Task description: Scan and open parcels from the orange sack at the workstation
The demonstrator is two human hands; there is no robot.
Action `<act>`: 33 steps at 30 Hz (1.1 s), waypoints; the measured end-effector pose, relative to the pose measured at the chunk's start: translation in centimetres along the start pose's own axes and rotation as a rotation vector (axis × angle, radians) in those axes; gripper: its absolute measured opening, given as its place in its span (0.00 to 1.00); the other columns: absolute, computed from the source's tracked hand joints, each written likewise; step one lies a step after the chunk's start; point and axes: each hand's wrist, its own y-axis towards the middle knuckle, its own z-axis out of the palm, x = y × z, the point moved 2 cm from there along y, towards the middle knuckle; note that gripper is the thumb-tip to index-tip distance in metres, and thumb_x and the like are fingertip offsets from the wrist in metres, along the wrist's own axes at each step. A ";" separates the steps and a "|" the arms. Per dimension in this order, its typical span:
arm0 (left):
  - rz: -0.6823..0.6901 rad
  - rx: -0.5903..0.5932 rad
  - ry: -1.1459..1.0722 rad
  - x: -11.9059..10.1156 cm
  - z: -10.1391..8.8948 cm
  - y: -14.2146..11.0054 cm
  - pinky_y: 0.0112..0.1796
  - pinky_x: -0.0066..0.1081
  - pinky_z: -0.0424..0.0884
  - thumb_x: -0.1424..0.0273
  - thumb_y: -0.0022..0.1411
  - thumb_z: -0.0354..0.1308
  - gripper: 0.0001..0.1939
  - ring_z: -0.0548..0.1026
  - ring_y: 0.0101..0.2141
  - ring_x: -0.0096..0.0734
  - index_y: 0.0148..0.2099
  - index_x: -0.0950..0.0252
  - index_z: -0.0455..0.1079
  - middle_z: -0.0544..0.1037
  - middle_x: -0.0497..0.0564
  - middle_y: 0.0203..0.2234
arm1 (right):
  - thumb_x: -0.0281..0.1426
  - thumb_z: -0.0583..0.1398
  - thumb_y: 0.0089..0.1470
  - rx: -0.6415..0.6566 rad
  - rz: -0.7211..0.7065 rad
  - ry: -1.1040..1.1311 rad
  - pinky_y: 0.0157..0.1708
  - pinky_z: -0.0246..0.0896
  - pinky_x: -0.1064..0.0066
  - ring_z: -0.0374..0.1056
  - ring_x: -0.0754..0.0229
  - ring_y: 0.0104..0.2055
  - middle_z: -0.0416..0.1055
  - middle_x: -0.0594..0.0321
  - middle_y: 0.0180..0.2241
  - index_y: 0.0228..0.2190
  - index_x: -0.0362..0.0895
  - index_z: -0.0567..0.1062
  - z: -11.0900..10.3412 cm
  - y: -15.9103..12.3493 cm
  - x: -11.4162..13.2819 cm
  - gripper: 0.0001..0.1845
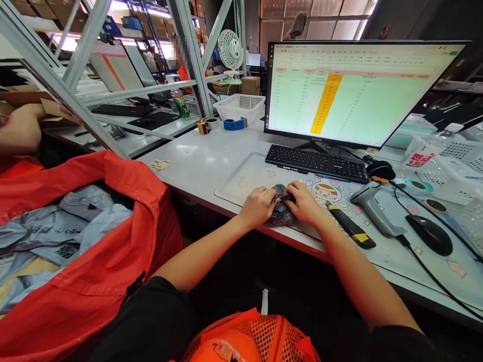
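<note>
Both of my hands are on a crumpled dark grey plastic mailer bag at the front edge of the desk mat. My left hand pinches the bag's left side. From the right, my right hand closes its fingers on the same bag, close to the left fingertips. What the bag contains is hidden. Just right of my right hand lies a black and yellow box cutter. Beyond it a grey barcode scanner rests on the mat.
A monitor and black keyboard stand behind the mat, with a mouse at right. A red sack of grey parcels is at left. Tape dispensers and a white basket sit farther back. Another person's arm shows at far left.
</note>
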 end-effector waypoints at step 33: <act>-0.044 -0.045 -0.205 -4.7 0.6 -7.1 0.35 0.36 0.65 0.60 0.76 0.49 0.20 0.75 0.32 0.39 0.31 0.61 0.66 0.76 0.52 0.26 | 0.32 0.57 0.51 -0.303 0.734 0.432 0.21 0.52 0.71 0.60 0.61 0.18 0.67 0.70 0.21 0.35 0.49 0.60 -3.1 0.6 -7.1 0.10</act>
